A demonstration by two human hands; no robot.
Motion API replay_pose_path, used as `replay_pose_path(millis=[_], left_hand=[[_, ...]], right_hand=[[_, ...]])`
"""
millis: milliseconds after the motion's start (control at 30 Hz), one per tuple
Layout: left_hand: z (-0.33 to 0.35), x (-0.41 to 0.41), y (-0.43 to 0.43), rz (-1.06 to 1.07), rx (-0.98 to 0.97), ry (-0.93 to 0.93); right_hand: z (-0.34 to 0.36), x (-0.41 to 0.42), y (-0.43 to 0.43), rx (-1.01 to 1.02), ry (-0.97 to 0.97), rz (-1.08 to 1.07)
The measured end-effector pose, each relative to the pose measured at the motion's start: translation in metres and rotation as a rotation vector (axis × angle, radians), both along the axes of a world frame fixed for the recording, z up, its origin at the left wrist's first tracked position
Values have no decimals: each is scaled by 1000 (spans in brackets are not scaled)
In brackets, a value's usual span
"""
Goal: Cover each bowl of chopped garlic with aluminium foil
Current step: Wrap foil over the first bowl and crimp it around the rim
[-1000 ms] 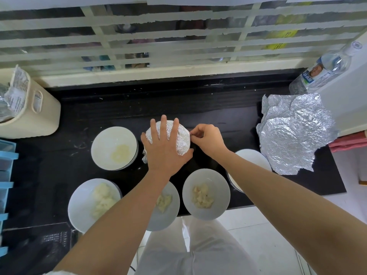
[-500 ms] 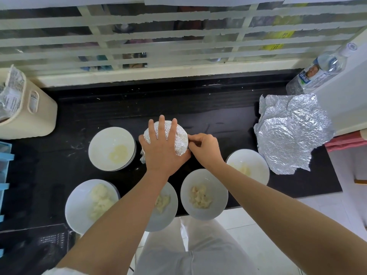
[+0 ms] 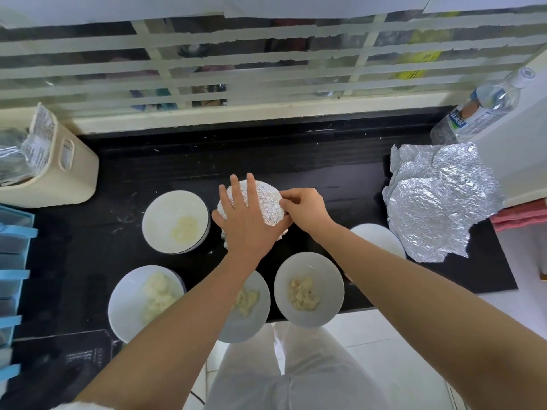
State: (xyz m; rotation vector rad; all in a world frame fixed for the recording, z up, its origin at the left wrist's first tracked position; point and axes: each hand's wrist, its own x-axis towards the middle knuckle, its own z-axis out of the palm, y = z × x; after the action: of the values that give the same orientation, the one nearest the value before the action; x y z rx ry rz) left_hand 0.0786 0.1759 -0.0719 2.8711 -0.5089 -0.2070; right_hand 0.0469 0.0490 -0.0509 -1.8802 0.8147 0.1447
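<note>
Since the earlier frame our right hand (image 3: 305,208) has shifted along the right rim of the foil-covered bowl (image 3: 268,216), mid-way along the counter (image 3: 340,184), pinching the foil (image 3: 270,199). Our left hand (image 3: 245,224) presses flat on top.

Print on the bottle label (image 3: 463,118) is too blurred.

Two forearms run in from the lower corners of the frame, bare all the way to the wrists. The left hand (image 3: 248,229) and the right hand (image 3: 305,211), near the centre, are bare too. At the bottom left edge a scrap of white, fuzzy sleeve (image 3: 75,406) shows. Bottom centre, loose off-white trousers (image 3: 296,383) are softly creased, with a fold between the legs.
</note>
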Motion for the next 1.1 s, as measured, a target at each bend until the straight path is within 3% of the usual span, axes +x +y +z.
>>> replay_pose_path(millis=[167, 367, 633, 1100], left_hand=[[6, -13, 4, 51, 29, -39], [2, 9, 8, -214, 77, -72], [-4, 3, 7, -180, 68, -134], [-4, 3, 9, -191, 87, -135]], right_hand=[[2, 6, -8, 77, 3, 14], [-1, 2, -11, 79, -10, 1], [-3, -17, -19, 211, -71, 68], [-10, -10, -18, -142, -29, 158]])
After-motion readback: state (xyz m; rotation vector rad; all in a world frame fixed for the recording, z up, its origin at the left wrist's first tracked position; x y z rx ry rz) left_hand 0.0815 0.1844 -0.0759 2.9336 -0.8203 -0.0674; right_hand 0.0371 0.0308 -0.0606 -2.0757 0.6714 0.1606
